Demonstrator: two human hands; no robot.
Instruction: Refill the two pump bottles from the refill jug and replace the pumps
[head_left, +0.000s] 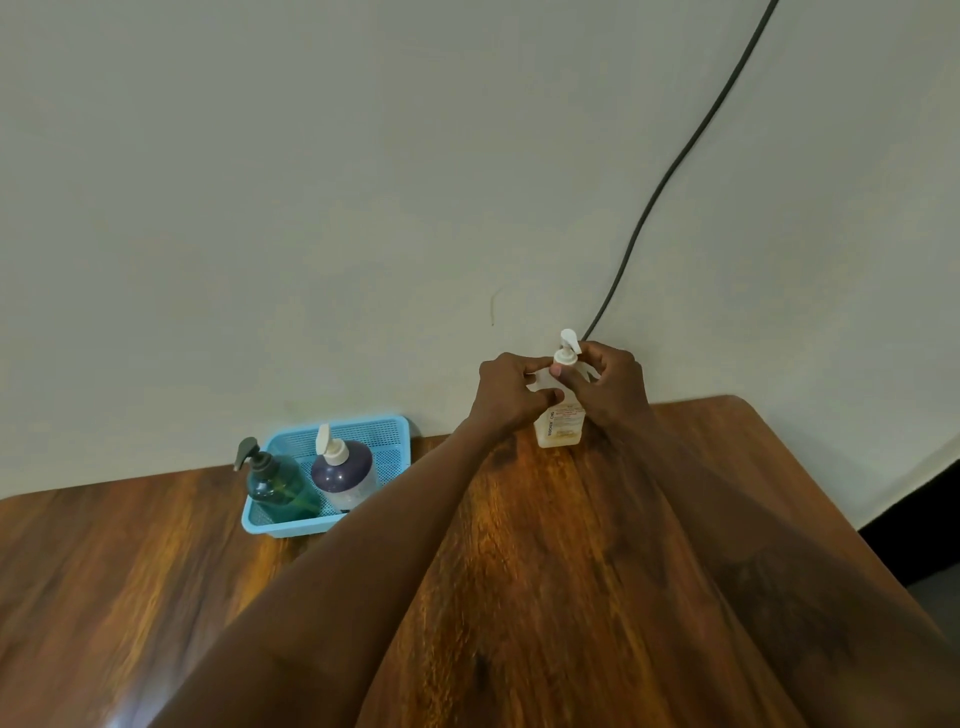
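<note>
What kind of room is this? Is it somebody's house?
Hard to say for sure. It looks like a plain indoor room: a wooden table against a bare pale wall, a dark cable running down it, and a blue basket of pump bottles.

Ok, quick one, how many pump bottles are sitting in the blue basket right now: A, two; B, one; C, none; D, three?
A: the blue basket holds two, a green bottle and a purple bottle, while both hands grip a third, the clear bottle, outside it on the table.
</note>
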